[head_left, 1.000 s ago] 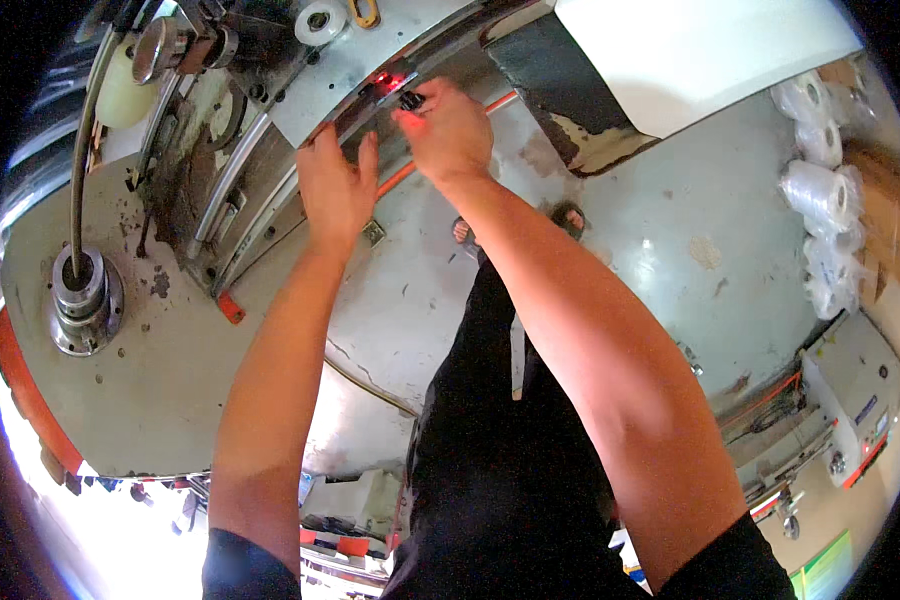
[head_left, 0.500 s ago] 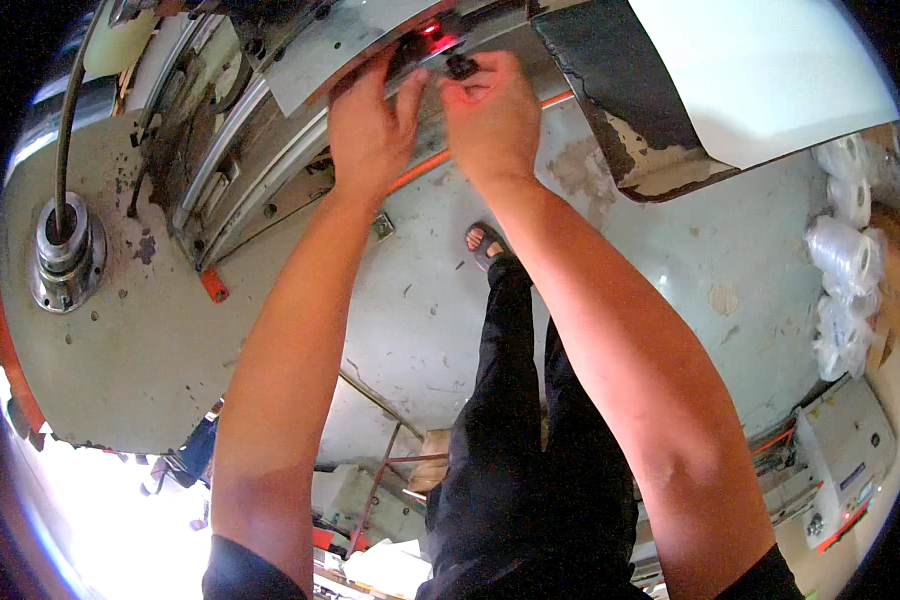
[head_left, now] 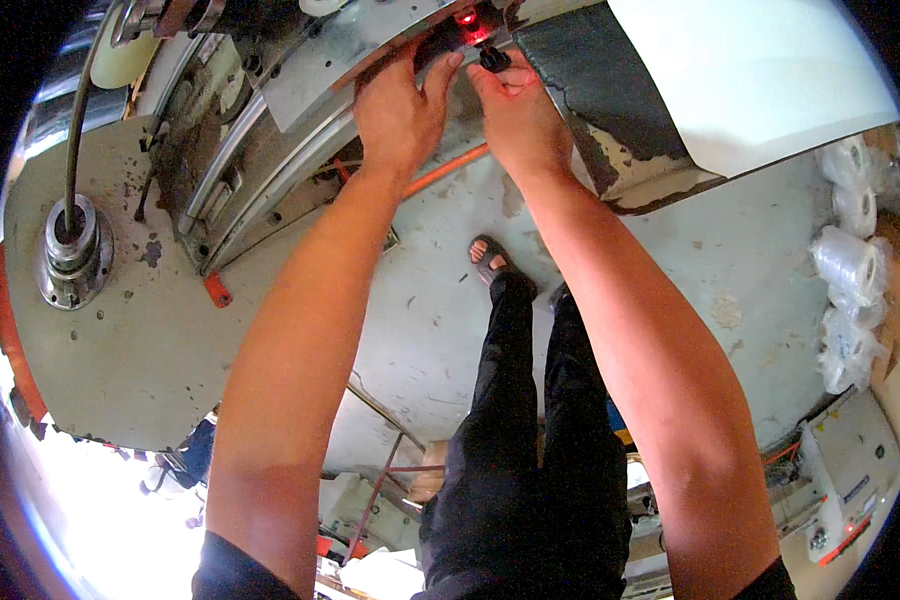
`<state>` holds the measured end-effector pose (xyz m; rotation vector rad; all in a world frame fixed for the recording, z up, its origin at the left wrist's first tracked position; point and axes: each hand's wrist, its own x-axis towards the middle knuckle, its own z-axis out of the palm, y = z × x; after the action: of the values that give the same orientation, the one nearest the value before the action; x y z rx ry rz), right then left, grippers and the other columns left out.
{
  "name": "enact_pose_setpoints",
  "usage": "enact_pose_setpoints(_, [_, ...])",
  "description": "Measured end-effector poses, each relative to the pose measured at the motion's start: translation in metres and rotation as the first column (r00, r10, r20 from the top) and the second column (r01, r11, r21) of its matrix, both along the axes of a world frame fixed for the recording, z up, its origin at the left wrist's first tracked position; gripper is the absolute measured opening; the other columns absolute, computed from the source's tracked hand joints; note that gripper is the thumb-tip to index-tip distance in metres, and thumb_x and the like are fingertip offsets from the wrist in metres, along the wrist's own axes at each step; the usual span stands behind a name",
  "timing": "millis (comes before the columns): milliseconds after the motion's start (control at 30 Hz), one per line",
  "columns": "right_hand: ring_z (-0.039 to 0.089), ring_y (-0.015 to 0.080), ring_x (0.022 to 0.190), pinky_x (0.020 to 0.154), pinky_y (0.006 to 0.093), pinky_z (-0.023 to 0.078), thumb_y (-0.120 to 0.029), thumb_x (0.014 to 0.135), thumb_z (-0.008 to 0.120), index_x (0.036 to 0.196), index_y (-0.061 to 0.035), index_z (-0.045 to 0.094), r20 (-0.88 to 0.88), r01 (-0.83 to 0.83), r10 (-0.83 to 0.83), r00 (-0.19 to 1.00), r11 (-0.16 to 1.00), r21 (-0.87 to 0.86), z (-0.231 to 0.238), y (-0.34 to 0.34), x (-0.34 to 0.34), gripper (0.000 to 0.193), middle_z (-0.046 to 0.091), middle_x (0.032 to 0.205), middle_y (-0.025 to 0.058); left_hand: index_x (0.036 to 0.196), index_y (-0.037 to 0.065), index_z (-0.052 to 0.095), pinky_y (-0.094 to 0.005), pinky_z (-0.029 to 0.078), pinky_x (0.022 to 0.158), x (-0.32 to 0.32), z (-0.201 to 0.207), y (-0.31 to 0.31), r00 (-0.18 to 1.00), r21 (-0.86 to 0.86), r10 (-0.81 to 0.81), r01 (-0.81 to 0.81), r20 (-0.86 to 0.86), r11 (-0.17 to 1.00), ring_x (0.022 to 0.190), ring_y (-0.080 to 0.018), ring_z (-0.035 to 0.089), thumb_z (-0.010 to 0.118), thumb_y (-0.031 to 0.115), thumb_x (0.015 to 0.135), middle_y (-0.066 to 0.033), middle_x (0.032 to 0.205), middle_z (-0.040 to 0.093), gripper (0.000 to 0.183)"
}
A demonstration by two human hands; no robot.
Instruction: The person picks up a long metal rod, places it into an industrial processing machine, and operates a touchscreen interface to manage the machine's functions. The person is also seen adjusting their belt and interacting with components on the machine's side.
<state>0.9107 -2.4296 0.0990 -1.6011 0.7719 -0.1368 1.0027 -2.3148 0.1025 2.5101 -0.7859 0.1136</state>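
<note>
Shifted rightward, the left hand [head_left: 400,118] is beside a flat grey metal plate [head_left: 315,75], grip unclear; right hand [head_left: 523,115] pinches a small black knob [head_left: 493,59].

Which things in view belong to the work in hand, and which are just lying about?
In use, judging by the hands:
black knob, between thumb and fingers of the right hand
metal plate, its edge by the left hand
red light, glowing beside the knob

Apparently just lying about:
wrapped rolls, far right
white sheet, upper right
</note>
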Motion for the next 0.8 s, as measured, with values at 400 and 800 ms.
enact_pose_setpoints(400, [0.074,0.0322,0.098,0.088,0.0456,0.054,-0.051,0.107,0.052,0.125,-0.0101,0.065,0.071,0.023,-0.027,0.997,0.999,0.045,0.002,0.004,-0.002,0.046,0.078,0.097,0.0102,0.129,0.012,0.073,-0.0456,0.054,0.099,-0.001,-0.004,0.000,0.998,0.004,0.028,-0.028,0.053,1.000,0.113,-0.0387,0.071,0.068,0.044,0.101,-0.0155,0.121,0.076,0.042])
enact_pose_setpoints(800, [0.057,0.0117,0.075,0.075,0.0299,0.046,-0.052,0.110,0.048,0.113,-0.0089,0.067,0.103,0.047,-0.126,0.987,0.825,0.564,-0.008,0.002,0.008,0.047,0.064,0.083,-0.0013,0.134,0.017,0.071,-0.0508,0.051,0.101,-0.002,-0.004,0.002,0.998,-0.018,0.069,-0.069,-0.005,0.997,0.117,-0.0427,0.066,0.069,0.051,0.097,-0.0180,0.123,0.073,0.050])
